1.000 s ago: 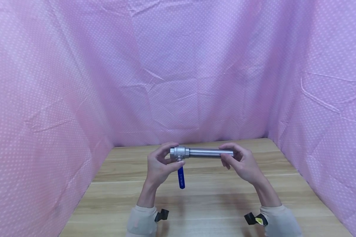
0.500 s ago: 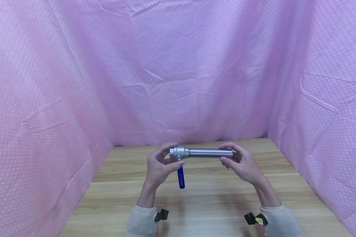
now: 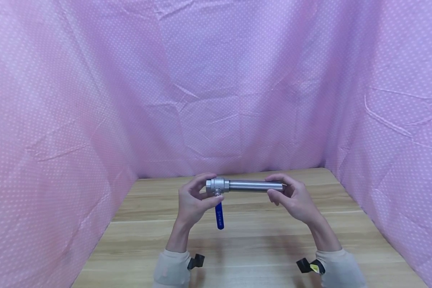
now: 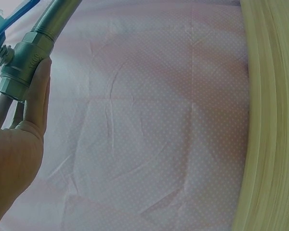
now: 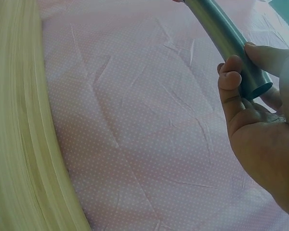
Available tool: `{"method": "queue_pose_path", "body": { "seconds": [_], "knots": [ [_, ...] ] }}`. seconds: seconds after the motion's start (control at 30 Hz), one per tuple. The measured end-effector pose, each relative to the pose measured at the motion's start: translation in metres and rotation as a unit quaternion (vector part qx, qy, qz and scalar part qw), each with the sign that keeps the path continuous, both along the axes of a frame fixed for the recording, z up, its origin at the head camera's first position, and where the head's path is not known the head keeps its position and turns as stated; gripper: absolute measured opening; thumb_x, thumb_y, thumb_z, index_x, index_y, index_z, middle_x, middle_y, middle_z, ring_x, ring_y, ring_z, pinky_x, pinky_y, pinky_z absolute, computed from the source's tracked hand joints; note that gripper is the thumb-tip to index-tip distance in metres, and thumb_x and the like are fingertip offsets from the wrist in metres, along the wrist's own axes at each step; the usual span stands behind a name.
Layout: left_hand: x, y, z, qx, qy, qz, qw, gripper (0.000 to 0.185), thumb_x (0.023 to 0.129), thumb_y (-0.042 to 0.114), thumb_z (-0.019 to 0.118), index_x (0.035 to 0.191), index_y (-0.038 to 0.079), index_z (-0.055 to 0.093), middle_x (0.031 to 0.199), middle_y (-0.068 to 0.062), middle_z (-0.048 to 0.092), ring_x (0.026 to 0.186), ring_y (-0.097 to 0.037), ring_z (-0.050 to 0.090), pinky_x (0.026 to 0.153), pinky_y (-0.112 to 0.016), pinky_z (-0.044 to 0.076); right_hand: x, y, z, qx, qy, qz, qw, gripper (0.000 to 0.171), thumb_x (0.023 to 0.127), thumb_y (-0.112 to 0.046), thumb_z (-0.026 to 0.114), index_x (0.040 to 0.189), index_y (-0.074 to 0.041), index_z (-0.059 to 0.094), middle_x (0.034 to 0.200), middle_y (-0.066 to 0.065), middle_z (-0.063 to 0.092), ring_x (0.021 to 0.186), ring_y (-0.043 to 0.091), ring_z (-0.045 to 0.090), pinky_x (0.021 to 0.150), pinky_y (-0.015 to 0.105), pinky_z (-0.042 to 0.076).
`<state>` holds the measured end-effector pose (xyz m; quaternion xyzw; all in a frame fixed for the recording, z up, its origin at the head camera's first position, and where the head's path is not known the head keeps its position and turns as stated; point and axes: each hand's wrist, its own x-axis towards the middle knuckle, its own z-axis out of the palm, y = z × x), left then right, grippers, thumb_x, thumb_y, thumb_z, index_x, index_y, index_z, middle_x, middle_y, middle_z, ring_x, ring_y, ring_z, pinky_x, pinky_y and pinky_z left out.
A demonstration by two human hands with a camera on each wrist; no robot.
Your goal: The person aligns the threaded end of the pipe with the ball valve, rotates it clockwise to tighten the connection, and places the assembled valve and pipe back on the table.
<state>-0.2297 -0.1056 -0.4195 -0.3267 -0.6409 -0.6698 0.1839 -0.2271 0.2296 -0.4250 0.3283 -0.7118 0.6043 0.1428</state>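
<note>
A silver ball valve [image 3: 217, 185] with a blue lever handle [image 3: 220, 216] is held above the table, its handle pointing toward the person. My left hand [image 3: 194, 201] grips the valve body, thumb near the base of the handle and fingers around the far side. A straight steel pipe [image 3: 252, 185] runs level from the valve's right end, the two meeting end to end. At the pipe's free end, my right hand [image 3: 293, 199] pinches it between thumb and fingers. In the right wrist view the round pipe end [image 5: 258, 90] shows between the fingers.
Below the hands lies a wood-grain table [image 3: 252, 240]. Pink dotted cloth [image 3: 216, 100] hangs behind it and along both sides. A black strap piece [image 3: 196, 261] sits at the left cuff, and another [image 3: 304, 265] at the right cuff.
My right thumb and fingers have shifted slightly on the pipe's end. The left hand and the valve stay nearly still.
</note>
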Motion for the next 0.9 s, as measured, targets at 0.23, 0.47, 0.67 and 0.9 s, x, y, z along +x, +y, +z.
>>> {"method": "queue_pose_path", "body": {
  "seconds": [0.23, 0.47, 0.67, 0.9],
  "knots": [
    [0.0005, 0.0007, 0.0003, -0.002, 0.0, 0.003, 1.0, 0.06, 0.081, -0.016, 0.087, 0.138, -0.011, 0.069, 0.134, 0.002, 0.07, 0.12, -0.014, 0.075, 0.096, -0.039, 0.074, -0.0005, -0.0003, 0.0009, 0.015, -0.013, -0.012, 1.0, 0.026, 0.11, 0.004, 0.065, 0.135, 0.001, 0.069, 0.082, 0.009, 0.068, 0.065, 0.015, 0.064, 0.053, 0.026, 0.057],
    [-0.0008, 0.0017, -0.0006, -0.001, -0.001, -0.003, 1.0, 0.062, 0.081, -0.016, 0.087, 0.138, -0.019, 0.064, 0.136, -0.008, 0.069, 0.122, -0.014, 0.074, 0.097, -0.04, 0.074, -0.0007, 0.001, 0.0, 0.016, -0.016, -0.007, 1.0, 0.032, 0.106, 0.007, 0.069, 0.138, 0.006, 0.065, 0.084, 0.005, 0.07, 0.067, 0.013, 0.065, 0.055, 0.025, 0.057],
    [-0.0007, 0.002, -0.001, 0.001, -0.003, -0.003, 1.0, 0.061, 0.081, -0.016, 0.087, 0.138, -0.017, 0.065, 0.135, -0.004, 0.069, 0.122, -0.014, 0.074, 0.097, -0.039, 0.074, -0.0003, 0.0013, -0.0003, 0.006, 0.003, 0.011, 1.0, 0.039, 0.102, 0.013, 0.07, 0.14, 0.008, 0.064, 0.088, 0.007, 0.071, 0.071, 0.011, 0.067, 0.06, 0.025, 0.06],
    [0.0005, 0.0023, -0.0007, 0.003, -0.009, -0.002, 1.0, 0.061, 0.081, -0.016, 0.088, 0.138, -0.011, 0.069, 0.136, -0.001, 0.069, 0.123, -0.015, 0.074, 0.098, -0.041, 0.073, 0.0005, 0.0018, 0.0002, 0.011, -0.001, 0.0, 1.0, 0.038, 0.102, 0.012, 0.071, 0.139, 0.003, 0.066, 0.085, 0.005, 0.069, 0.068, 0.012, 0.065, 0.057, 0.026, 0.06]
  ]
}}
